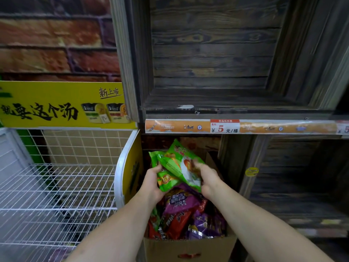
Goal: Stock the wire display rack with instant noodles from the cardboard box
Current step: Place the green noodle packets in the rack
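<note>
Gripping the green noodle packets [174,167] with my left hand [153,183] and right hand [208,178], I hold them just above the cardboard box [188,248].

cardboard box [188,249] | holds purple and red noodle packets [179,203] | wire rack [56,186] just left

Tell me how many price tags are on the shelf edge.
2. One price tag sits on the strip above the cardboard box; the second price tag is cut off at the picture's right edge. More may lie out of view.
</note>
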A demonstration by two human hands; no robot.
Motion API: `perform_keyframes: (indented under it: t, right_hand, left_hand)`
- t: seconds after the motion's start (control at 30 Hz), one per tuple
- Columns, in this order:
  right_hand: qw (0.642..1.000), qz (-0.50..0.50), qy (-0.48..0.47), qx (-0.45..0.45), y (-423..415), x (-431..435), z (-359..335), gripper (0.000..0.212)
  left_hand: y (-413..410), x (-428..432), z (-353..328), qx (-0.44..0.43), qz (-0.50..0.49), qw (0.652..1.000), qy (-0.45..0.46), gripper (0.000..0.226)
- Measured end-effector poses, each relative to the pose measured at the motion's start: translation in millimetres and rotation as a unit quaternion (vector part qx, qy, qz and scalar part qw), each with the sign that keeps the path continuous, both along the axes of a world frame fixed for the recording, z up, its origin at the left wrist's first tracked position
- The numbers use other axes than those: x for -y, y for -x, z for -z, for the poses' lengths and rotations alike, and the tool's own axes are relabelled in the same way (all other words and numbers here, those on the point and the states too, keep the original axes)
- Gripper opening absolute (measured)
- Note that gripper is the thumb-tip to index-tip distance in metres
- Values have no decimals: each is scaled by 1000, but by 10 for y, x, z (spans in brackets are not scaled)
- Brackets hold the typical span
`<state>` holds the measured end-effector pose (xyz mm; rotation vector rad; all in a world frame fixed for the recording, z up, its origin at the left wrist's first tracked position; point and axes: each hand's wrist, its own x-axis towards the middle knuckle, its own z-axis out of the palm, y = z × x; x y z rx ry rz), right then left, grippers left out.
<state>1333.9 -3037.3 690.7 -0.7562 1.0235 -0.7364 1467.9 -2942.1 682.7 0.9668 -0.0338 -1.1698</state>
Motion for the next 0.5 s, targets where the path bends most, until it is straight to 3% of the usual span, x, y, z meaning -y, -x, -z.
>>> perform_keyframes:
  t: [0.17, 0.23, 0.37, 0.43, 0.5]
  right_hand:
    - [983, 39, 102, -146, 158, 103, 19, 41]
    - [982, 32, 129, -135, 258, 144, -54, 40]
    - [970, -23, 198, -142, 315, -10, -210, 30]
    - [963, -24, 216, -157, 284, -67, -188, 33]
    - [960, -23, 221, -171, 237, -100, -115, 40]
  left_hand:
    - [-67, -97, 30, 75, 61, 995, -31, 30]
    - [-98, -118, 59, 97, 76, 991, -45, 35]
    - [-71, -120, -2, 61, 101, 992, -34, 54]
    - [-53, -135, -44, 51, 136, 989, -10, 70]
    - [-9, -213, -121, 84, 168, 982, -3, 68]
